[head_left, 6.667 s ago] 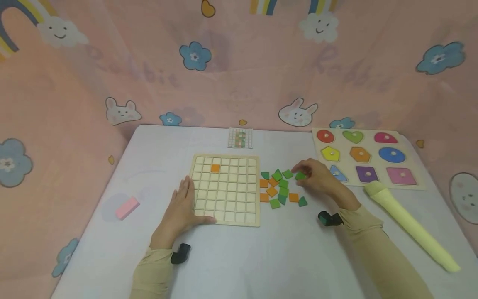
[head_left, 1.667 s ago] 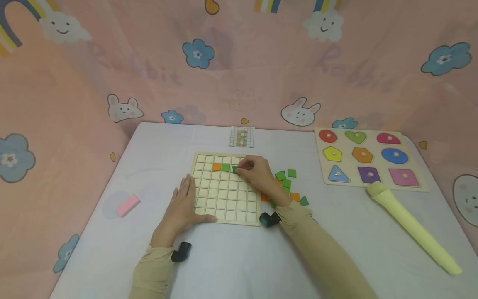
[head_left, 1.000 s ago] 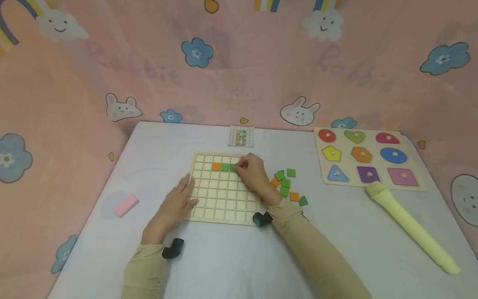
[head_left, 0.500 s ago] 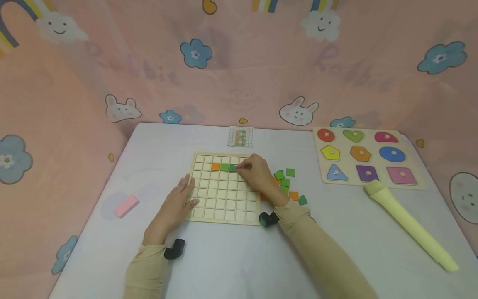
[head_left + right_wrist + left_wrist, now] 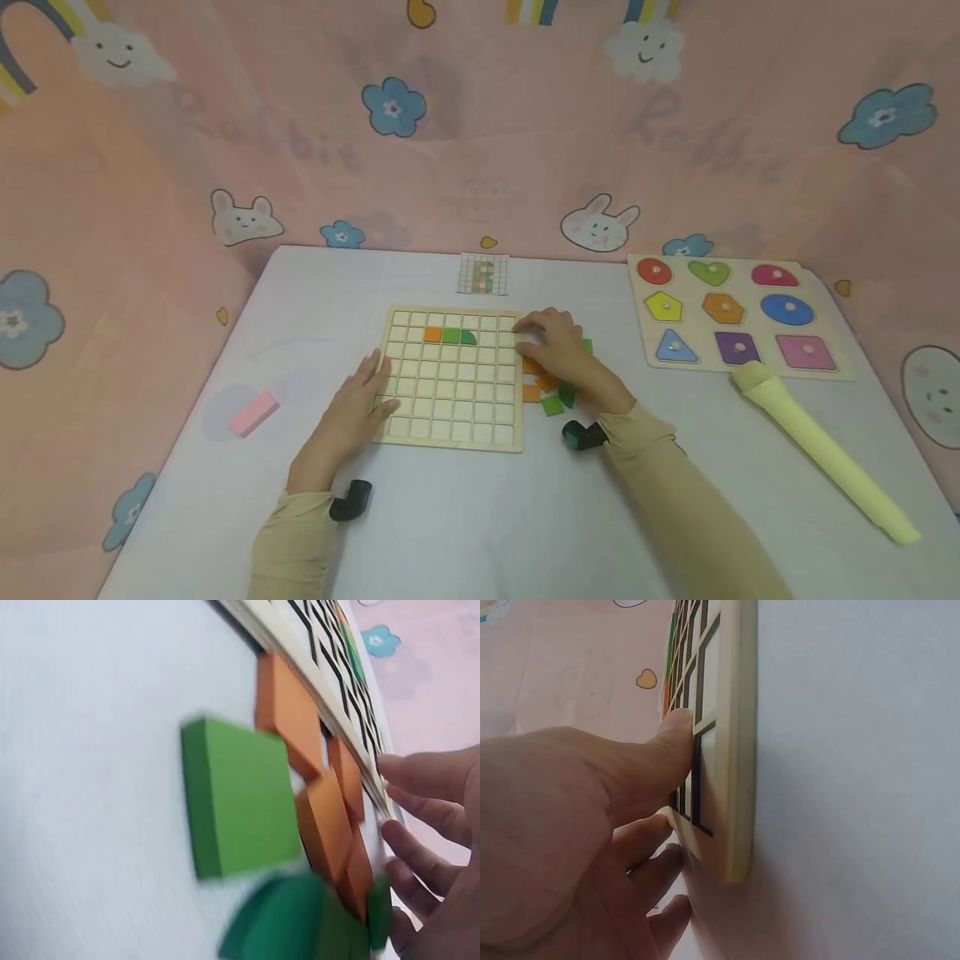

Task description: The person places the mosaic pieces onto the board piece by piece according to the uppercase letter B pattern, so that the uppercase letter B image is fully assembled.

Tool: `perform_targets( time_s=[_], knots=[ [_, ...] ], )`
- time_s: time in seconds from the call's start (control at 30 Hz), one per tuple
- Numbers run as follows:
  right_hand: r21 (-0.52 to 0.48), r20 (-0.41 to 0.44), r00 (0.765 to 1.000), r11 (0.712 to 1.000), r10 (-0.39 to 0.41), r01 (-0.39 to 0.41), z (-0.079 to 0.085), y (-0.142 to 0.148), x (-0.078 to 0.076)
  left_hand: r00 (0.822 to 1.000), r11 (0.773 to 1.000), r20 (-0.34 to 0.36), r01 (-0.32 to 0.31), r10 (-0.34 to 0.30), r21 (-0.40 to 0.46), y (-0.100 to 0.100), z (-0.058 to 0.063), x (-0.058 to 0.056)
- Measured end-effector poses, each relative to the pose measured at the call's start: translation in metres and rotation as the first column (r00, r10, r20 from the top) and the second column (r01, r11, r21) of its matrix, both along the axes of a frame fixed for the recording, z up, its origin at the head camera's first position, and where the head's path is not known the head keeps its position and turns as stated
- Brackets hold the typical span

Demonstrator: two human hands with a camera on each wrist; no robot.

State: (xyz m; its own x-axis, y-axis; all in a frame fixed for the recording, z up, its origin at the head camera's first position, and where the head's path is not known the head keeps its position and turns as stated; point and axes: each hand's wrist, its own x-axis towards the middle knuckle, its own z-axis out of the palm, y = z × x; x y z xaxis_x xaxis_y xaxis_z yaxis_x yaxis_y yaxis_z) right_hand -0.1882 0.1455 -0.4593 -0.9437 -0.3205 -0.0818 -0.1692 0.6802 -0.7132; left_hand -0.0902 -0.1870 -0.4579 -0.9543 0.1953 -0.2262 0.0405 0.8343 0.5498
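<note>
The pale grid board [image 5: 450,408] lies mid-table, with an orange square tile [image 5: 432,334], a light green square tile [image 5: 451,335] and a dark green quarter-round tile [image 5: 468,337] side by side in its second row. My left hand [image 5: 341,421] rests against the board's left edge, its thumb on the grid and its fingers along the outside. My right hand [image 5: 558,346] holds nothing; its parted fingertips are at the board's right edge, above loose tiles. Beneath and beside it lie a green square tile [image 5: 244,799], orange square tiles [image 5: 289,712] and dark green curved pieces [image 5: 281,922], partly hidden by the hand.
A small pattern card [image 5: 483,275] lies behind the board. At the back right is a shape puzzle board [image 5: 693,333] with knobbed pieces. A pale yellow stick [image 5: 832,458] lies at right, a pink block [image 5: 254,414] at left.
A light green square and a dark green quarter-round have joined the orange tile on the board. My right hand has let go of the quarter-round and moved right; my left thumb has shifted up.
</note>
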Motion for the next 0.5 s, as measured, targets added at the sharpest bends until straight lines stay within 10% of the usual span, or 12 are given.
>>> perform_targets(
  time_s=[0.5],
  knots=[
    [0.127,0.200,0.976,0.986,0.080,-0.106,0.011,0.043,0.011,0.999,1.000,0.021,-0.030,0.030,-0.001,0.002,0.001,0.000]
  ],
)
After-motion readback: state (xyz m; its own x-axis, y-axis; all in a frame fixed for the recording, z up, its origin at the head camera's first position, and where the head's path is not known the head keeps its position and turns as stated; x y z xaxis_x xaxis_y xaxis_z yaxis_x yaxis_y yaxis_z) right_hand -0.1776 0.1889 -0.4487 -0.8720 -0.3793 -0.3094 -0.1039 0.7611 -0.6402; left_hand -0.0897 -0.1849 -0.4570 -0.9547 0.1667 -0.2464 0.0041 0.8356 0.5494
